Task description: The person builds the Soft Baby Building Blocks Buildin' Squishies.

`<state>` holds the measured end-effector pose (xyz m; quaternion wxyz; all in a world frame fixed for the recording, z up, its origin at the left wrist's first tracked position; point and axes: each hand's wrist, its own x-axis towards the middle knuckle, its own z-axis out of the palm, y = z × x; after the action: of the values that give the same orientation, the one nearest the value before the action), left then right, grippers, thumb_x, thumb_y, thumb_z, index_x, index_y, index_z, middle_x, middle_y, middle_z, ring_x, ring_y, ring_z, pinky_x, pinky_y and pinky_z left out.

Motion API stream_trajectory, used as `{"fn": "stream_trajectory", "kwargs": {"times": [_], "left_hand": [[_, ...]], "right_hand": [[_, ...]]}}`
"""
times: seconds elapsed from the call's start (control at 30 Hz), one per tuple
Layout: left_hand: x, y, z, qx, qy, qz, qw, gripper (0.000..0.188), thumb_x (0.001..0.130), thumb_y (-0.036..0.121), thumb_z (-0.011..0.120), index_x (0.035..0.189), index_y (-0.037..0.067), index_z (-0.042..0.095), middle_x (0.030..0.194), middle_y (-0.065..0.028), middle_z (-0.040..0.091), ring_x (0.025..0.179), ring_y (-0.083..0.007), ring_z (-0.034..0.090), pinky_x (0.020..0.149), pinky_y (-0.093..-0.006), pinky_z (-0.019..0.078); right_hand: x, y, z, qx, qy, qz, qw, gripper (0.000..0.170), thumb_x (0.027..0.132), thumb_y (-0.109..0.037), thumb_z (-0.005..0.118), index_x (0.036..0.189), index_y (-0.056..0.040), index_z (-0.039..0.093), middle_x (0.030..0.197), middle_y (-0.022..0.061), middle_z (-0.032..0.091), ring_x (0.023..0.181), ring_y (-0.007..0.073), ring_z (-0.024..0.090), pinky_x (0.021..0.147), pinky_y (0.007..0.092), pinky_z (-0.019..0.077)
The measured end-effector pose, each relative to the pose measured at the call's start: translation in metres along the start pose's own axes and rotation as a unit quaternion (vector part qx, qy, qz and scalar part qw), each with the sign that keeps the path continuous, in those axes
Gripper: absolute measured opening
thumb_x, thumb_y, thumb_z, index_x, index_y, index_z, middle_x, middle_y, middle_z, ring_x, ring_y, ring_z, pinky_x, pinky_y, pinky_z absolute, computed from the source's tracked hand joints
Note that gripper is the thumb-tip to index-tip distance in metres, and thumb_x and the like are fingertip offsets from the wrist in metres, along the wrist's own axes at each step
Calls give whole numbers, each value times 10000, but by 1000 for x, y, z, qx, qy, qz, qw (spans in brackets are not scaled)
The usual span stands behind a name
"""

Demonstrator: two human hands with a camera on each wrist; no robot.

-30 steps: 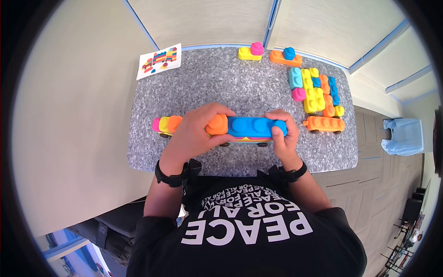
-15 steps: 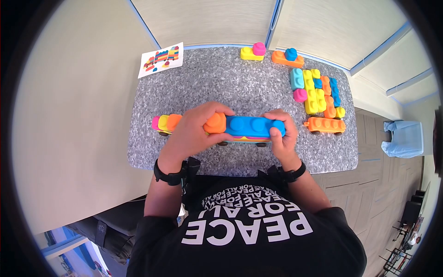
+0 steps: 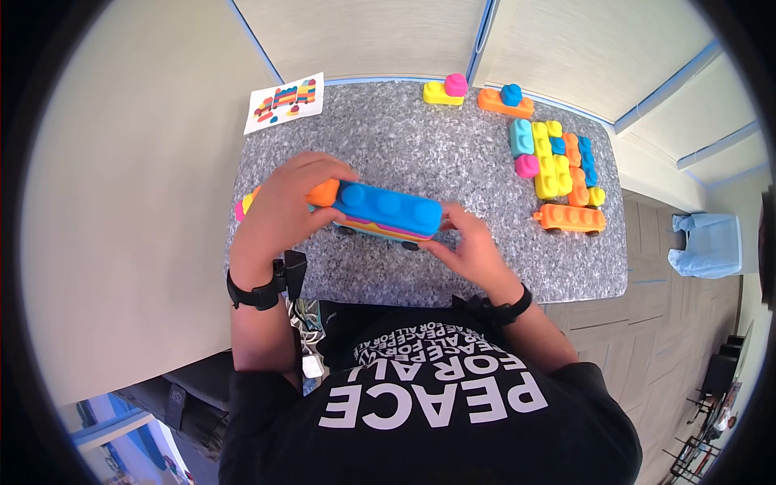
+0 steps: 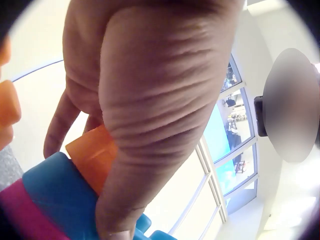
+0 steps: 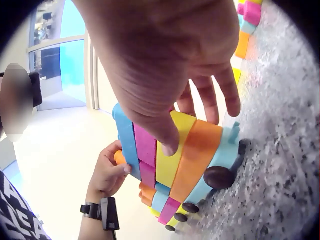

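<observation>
A wheeled block train car [image 3: 388, 212] stands at mid-table in the head view, topped by a long blue block. The right wrist view shows its layers: pink, a yellow block [image 5: 172, 150], orange and a light-blue wheeled base [image 5: 225, 150]. My left hand [image 3: 279, 202] grips an orange block [image 3: 323, 192] at the car's left end, thumb along the blue block. At the right end, my right hand [image 3: 473, 250] holds the car between thumb and fingers, the thumb [image 5: 167, 135] lying on the yellow layer. Behind my left hand, a second car [image 3: 242, 206] is mostly hidden.
At the right lie several loose blocks [image 3: 554, 162] and an orange wheeled base [image 3: 571, 217]. Two small block pairs, yellow-pink [image 3: 444, 93] and orange-blue [image 3: 505, 103], sit along the back edge. A picture card [image 3: 284, 103] lies at the back left.
The block train car has slid left and turned, its right end now nearer me. My left hand moved left with it; my right thumb shifted from the blue top to the car's side.
</observation>
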<state>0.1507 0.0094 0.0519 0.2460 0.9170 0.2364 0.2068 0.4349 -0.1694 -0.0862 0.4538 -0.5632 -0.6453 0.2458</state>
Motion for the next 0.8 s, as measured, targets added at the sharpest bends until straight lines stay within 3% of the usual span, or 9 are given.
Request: {"fn": "stream_trajectory", "kwargs": {"times": [0.17, 0.33, 0.37, 0.47, 0.57, 0.63, 0.73, 0.8], "left_hand": [[4, -1, 9, 90, 61, 14, 994, 545, 733, 44, 970, 1251, 100, 810, 1521, -87, 733, 1444, -372, 652, 1189, -495, 564], [12, 0, 28, 272, 150, 21, 950, 603, 746, 63, 959, 1319, 146, 793, 1610, -58, 679, 1536, -354, 585, 1332, -583, 434], [16, 7, 32, 312, 169, 18, 935, 622, 750, 71, 959, 1341, 152, 785, 1616, -54, 675, 1540, -352, 584, 1355, -603, 407], [26, 29, 45, 278, 158, 45, 946, 668, 768, 114, 957, 1402, 164, 754, 1620, -38, 667, 1549, -333, 582, 1393, -640, 336], [38, 30, 69, 272, 120, 75, 952, 718, 797, 160, 957, 1471, 159, 710, 1579, -35, 694, 1525, -307, 603, 1387, -637, 340], [45, 23, 88, 258, 91, 47, 961, 715, 813, 187, 959, 1477, 159, 695, 1512, -35, 720, 1463, -291, 638, 1337, -613, 382], [53, 24, 92, 251, 62, 17, 966, 707, 819, 211, 970, 1463, 155, 682, 1413, -36, 747, 1354, -278, 679, 1226, -553, 436], [56, 25, 89, 247, 56, 6, 967, 686, 814, 217, 976, 1432, 156, 683, 1361, -36, 754, 1295, -275, 693, 1157, -512, 449]], "right_hand": [[12, -7, 12, -44, 37, 14, 998, 521, 946, -109, 943, 1395, -34, 688, 1259, 160, 799, 1151, 332, 811, 981, 426, 675], [30, 3, 16, -61, 41, 18, 997, 563, 960, -102, 923, 1454, -35, 662, 1305, 179, 796, 1217, 351, 798, 1001, 442, 675], [34, 8, 15, -55, 40, 14, 998, 585, 963, -99, 912, 1480, -39, 644, 1324, 193, 786, 1222, 385, 784, 1002, 460, 663], [49, 19, 7, -33, 27, 8, 999, 651, 968, -92, 886, 1549, -47, 596, 1375, 227, 763, 1251, 456, 751, 1019, 502, 636], [55, 21, -2, -35, 3, 10, 999, 683, 966, -98, 886, 1577, -45, 586, 1406, 234, 761, 1299, 464, 734, 1070, 514, 617], [52, 12, -18, -70, -7, 12, 997, 670, 957, -113, 899, 1561, -42, 617, 1414, 229, 763, 1318, 462, 726, 1103, 518, 598], [30, 12, -67, -151, -12, 6, 988, 615, 943, -152, 925, 1501, -45, 690, 1418, 209, 770, 1341, 457, 714, 1141, 515, 569], [8, 18, -106, -229, 11, 30, 973, 617, 892, -160, 978, 1455, -68, 741, 1422, 182, 775, 1350, 408, 725, 1134, 474, 575]]}}
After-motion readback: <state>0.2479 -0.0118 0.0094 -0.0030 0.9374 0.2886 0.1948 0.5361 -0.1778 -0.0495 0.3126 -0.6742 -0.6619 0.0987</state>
